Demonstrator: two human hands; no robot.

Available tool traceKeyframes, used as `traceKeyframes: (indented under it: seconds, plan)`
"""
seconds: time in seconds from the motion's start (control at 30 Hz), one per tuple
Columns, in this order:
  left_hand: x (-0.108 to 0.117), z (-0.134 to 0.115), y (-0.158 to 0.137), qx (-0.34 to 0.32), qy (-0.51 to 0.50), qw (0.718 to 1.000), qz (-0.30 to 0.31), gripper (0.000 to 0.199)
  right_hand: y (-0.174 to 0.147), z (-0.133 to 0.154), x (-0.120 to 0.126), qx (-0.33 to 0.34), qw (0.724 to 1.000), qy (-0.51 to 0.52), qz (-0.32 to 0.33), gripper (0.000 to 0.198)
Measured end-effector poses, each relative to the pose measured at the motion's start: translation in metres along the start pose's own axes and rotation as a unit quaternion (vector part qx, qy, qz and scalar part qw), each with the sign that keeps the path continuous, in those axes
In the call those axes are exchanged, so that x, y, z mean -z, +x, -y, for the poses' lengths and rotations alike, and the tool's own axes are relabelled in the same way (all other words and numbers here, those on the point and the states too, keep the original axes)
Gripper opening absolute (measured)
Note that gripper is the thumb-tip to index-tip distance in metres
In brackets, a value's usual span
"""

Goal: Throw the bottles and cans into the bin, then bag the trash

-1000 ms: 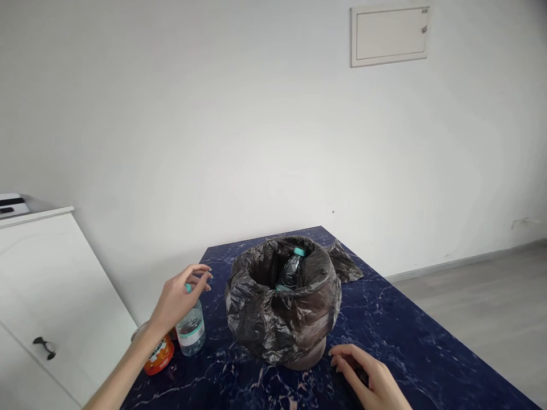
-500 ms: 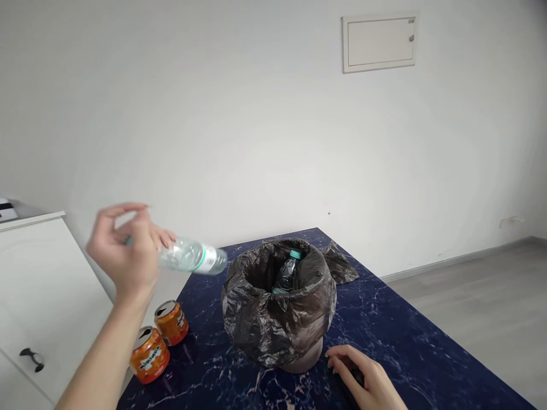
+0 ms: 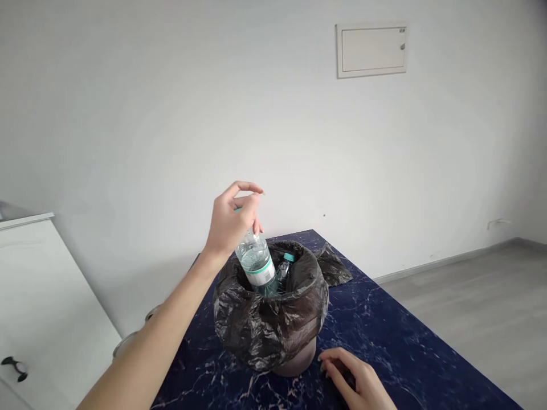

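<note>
Two bare hands are at work over a dark blue, marble-patterned table (image 3: 384, 327). Nearest, the right hand (image 3: 358, 378) lies low by the tabletop, between the bin and the right edge, its fingers loosely curled; whether they close on anything I cannot tell. Across from it, the left forearm reaches in over the left edge and mostly hides two cans (image 3: 125, 343), of which only the metal rims show.

Between the left and right edges stands a bin (image 3: 299, 360), its greyish base showing beneath a crumpled black liner (image 3: 273, 330) folded out over the rim. A clear bottle (image 3: 254, 259) with a teal cap and a white-and-green label slants in the bin's mouth, its lower end inside. The left hand (image 3: 231, 222) pinches it by the neck, above the rim. Just beside it, a second bottle (image 3: 284, 270) leans inside the liner, teal cap up.

Behind the bin, black plastic (image 3: 333, 267) spreads towards the right edge, near the far right corner. A white cabinet (image 3: 47, 296) stands past the left edge. Beyond the far edge rises a pale wall (image 3: 171, 114) with a framed panel (image 3: 372, 50).
</note>
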State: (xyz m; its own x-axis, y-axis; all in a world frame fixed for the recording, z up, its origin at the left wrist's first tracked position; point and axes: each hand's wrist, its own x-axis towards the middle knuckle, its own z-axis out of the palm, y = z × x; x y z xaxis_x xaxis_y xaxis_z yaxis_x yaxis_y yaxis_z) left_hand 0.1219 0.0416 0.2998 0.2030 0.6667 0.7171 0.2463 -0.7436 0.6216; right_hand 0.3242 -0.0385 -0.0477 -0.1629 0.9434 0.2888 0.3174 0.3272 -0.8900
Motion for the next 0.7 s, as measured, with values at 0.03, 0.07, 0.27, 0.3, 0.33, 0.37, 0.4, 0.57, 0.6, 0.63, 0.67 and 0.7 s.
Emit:
traceKeyframes:
  seconds: [0.03, 0.07, 0.27, 0.3, 0.33, 0.37, 0.4, 0.57, 0.6, 0.63, 0.67, 0.7]
  plan:
    - [-0.003, 0.004, 0.001, 0.024, 0.010, 0.999, 0.024, 0.005, 0.000, -0.002, 0.000, 0.002, 1.000, -0.002, 0.004, 0.034]
    - [-0.005, 0.008, 0.003, 0.044, 0.020, 0.998, 0.049, 0.006, 0.000, -0.003, 0.000, 0.003, 1.000, -0.003, 0.008, 0.033]
    - [-0.018, 0.026, 0.002, 0.094, 0.067, 0.982, 0.147, 0.013, -0.001, -0.006, -0.001, -0.013, 1.000, -0.003, 0.016, 0.035]
    - [-0.020, 0.028, 0.000, 0.098, 0.075, 0.980, 0.156, 0.015, -0.001, -0.005, -0.001, -0.015, 1.000, -0.001, 0.016, 0.036]
    - [-0.022, 0.029, -0.001, 0.102, 0.083, 0.978, 0.163, 0.016, 0.000, -0.004, -0.001, -0.017, 1.000, 0.001, 0.015, 0.036]
    - [-0.024, 0.031, -0.002, 0.105, 0.091, 0.976, 0.168, 0.016, 0.000, -0.003, -0.001, -0.022, 1.000, 0.003, 0.015, 0.037]
    - [-0.025, 0.033, -0.004, 0.107, 0.098, 0.974, 0.173, 0.017, 0.000, -0.002, -0.001, -0.026, 1.000, 0.005, 0.014, 0.038]
    - [-0.024, 0.048, -0.011, 0.112, 0.134, 0.968, 0.182, 0.032, -0.002, -0.003, -0.001, -0.030, 0.999, 0.000, 0.016, 0.040]
    - [-0.023, 0.052, -0.012, 0.114, 0.141, 0.966, 0.182, 0.038, -0.002, -0.004, -0.001, -0.029, 0.999, -0.001, 0.020, 0.040]
    - [-0.021, 0.056, -0.014, 0.117, 0.148, 0.965, 0.182, 0.045, -0.002, -0.005, -0.001, -0.028, 0.999, -0.002, 0.024, 0.040]
    - [-0.019, 0.059, -0.015, 0.120, 0.154, 0.964, 0.181, 0.052, -0.002, -0.005, -0.001, -0.030, 0.999, -0.002, 0.028, 0.040]
    - [-0.016, 0.063, -0.017, 0.123, 0.160, 0.963, 0.180, 0.058, -0.002, -0.005, -0.001, -0.036, 0.999, -0.001, 0.032, 0.041]
